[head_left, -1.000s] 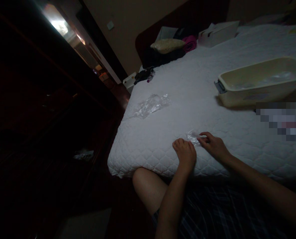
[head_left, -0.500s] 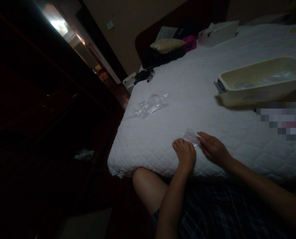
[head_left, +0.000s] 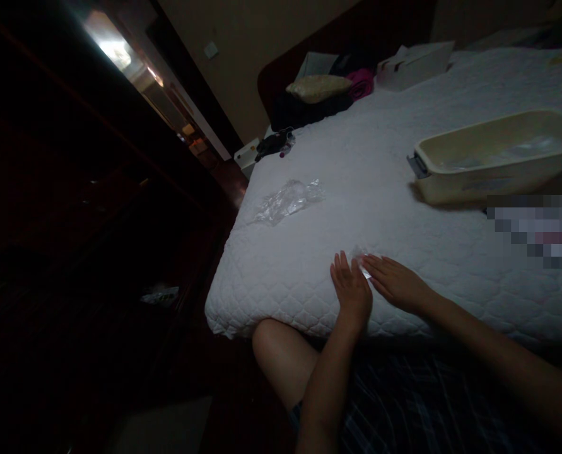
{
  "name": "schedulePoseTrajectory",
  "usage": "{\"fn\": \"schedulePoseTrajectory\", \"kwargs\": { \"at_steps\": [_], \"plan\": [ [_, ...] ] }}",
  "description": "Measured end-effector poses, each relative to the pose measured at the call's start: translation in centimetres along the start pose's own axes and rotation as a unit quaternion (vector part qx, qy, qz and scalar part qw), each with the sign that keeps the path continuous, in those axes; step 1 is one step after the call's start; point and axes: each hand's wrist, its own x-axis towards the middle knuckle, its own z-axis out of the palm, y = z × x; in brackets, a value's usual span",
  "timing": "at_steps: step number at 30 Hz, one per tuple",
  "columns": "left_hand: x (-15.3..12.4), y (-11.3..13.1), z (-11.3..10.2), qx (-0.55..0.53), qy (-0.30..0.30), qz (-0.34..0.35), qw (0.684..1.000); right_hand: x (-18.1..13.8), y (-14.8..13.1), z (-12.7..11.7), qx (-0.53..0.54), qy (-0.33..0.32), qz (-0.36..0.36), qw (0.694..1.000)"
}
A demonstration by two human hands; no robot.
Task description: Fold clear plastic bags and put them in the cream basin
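Left hand and right hand flat, fingers released, side by side at lower centre, pressing small clear plastic piece onto bed, apparently smoothing it. Crumpled plastic upper left; cream tub right.

A dim bedroom seen from the near edge of a bed. The white quilted mattress fills the right and centre, running away to a dark wooden headboard at the far end. Behind the headboard stands a plain beige wall bearing a small switch plate. The left side is taken by tall dark furniture, its detail lost in shadow. At far left a bright patch of light marks the only lit area. A small white bedside unit stands by the mattress's far left corner. The near left floor is dark.
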Motion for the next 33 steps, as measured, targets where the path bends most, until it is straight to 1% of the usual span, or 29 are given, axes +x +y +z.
{"fn": "schedulePoseTrajectory", "kwargs": {
  "at_steps": [3,5,8,14,16,20,23,28,33],
  "plan": [
    [0.2,-0.6,-0.1,-0.002,-0.042,0.095,0.995,0.0,0.0,0.1,0.001,-0.001,0.003,1.000],
    [0.5,-1.1,-0.4,-0.006,-0.076,0.112,0.991,-0.1,0.1,0.1,0.003,0.001,0.001,1.000],
    [0.9,-1.6,-0.9,-0.006,-0.111,0.091,0.990,-0.1,0.1,0.2,0.009,0.006,-0.003,1.000],
    [0.9,-2.4,-1.1,-0.014,-0.110,0.085,0.990,0.1,-0.1,-0.1,0.008,0.006,0.001,1.000],
    [0.8,-2.5,-1.0,-0.017,-0.109,0.083,0.990,0.0,-0.3,-0.6,0.021,0.026,0.000,0.999],
    [0.7,-2.5,-0.8,-0.018,-0.106,0.083,0.991,-0.4,-0.7,-1.7,0.035,0.092,-0.017,0.995],
    [0.7,-2.6,-0.7,-0.018,-0.102,0.086,0.991,-0.7,-0.8,-2.1,0.034,0.113,-0.041,0.992],
    [0.8,-2.5,-0.9,-0.019,-0.113,0.087,0.990,-0.7,-0.6,-1.5,0.029,0.113,-0.050,0.992],
    [0.9,-2.6,-1.2,-0.053,-0.114,0.082,0.989,-0.8,0.0,-0.6,0.044,0.118,-0.032,0.992]
  ]
}}
